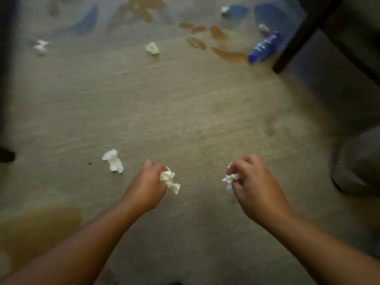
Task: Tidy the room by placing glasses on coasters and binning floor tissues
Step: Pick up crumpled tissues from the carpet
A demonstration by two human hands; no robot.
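The carpet fills the view: beige pile with brown and blue patterns at the far edge. A dark furniture leg crosses the upper right corner at a slant. A grey rounded object stands at the right edge; it is too blurred to identify.

Both forearms reach forward over the carpet.
- The left hand has its fingers curled round a crumpled white tissue, part of which hangs out below the fist.
- The right hand pinches a second crumpled tissue between thumb and fingers.

A blue bottle lies on its side just beside the furniture leg.

Loose tissues on the carpet:
- a near tissue, just left of the left hand;
- a middle tissue, farther out;
- a far-left tissue;
- a tissue by the bottle;
- a top tissue, on a blue patch.
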